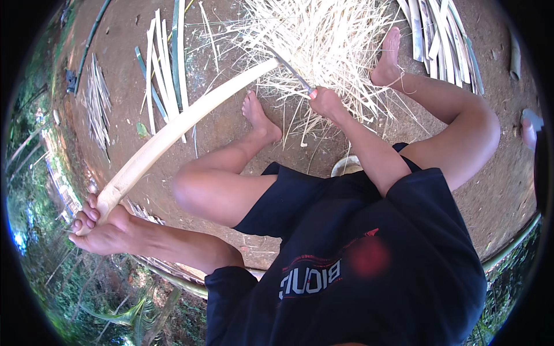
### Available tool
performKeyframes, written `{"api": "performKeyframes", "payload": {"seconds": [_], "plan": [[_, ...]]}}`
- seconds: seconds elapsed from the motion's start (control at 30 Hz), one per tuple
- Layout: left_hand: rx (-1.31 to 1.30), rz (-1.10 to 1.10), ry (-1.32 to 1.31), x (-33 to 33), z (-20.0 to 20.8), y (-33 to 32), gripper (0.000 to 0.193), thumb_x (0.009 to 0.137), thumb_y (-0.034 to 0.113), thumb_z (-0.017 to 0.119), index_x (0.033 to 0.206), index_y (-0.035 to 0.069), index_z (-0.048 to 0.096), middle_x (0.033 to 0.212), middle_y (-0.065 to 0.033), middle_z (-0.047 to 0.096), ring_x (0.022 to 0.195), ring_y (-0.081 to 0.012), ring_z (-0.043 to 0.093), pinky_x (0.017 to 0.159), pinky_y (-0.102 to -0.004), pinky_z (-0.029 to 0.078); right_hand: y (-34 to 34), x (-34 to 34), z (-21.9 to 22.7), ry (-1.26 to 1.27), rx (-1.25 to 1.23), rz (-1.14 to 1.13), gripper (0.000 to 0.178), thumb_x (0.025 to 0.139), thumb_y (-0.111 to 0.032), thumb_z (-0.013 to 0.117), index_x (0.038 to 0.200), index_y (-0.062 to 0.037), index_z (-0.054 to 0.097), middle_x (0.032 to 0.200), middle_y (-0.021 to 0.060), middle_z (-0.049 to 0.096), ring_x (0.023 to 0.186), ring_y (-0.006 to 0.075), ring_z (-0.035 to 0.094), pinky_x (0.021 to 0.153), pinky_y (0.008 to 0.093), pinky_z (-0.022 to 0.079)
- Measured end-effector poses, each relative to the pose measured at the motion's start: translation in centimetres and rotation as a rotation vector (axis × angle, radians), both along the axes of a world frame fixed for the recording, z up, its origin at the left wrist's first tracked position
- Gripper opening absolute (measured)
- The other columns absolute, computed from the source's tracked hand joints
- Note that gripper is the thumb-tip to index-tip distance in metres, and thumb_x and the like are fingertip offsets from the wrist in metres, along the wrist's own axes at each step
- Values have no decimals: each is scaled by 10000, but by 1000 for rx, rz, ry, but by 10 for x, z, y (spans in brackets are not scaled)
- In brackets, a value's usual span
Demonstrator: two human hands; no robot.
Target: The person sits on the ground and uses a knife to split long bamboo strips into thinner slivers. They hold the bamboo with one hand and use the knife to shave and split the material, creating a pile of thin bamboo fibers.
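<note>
My left hand is wrapped round the near end of a long, pale bamboo strip, out at the far left. The strip slants up and away to the right, looking bowed in this wide view. In front of my body, my right hand grips a knife by its handle, of which only a reddish bit shows. The thin dark knife blade points up and left and meets or crosses the strip's far end; I cannot tell whether it cuts in. Beneath the blade spreads a heap of pale shavings.
Split bamboo strips lie at the far left, thinner grey ones beyond them. More strips lie far right. A pale round container is partly hidden by my shorts. Another person's hand shows at the right edge. My bare feet flank the shavings.
</note>
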State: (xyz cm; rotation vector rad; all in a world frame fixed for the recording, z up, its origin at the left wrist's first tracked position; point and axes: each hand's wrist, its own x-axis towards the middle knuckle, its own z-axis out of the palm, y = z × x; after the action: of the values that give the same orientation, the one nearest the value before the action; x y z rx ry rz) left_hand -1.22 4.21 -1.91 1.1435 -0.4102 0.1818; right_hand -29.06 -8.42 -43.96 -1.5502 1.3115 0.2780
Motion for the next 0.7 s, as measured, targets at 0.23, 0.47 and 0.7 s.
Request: {"api": "performKeyframes", "payload": {"seconds": [0.23,0.47,0.7], "plan": [[9,-109,60,51,0,15,426,1001,353,291,662,119,403,529,3,279,475,-150,305,530,-344,357,2,-16,-50,69,9,-146,319,875,-255,544,1078,-16,601,1013,215,660,945,355,646,843,444,502],[5,-44,144,83,-9,20,460,976,466,204,713,117,347,570,-22,314,512,-176,311,558,-355,318,-18,-9,46,-78,75,-55,309,869,-216,537,1029,34,624,849,225,657,787,317,649,739,431,489],[-51,1,146,61,-10,6,318,903,351,305,689,122,363,569,-18,327,511,-169,315,548,-347,313,34,29,119,-427,-139,255,287,815,-196,583,1063,-52,590,774,239,644,747,372,657,720,479,518]]}}
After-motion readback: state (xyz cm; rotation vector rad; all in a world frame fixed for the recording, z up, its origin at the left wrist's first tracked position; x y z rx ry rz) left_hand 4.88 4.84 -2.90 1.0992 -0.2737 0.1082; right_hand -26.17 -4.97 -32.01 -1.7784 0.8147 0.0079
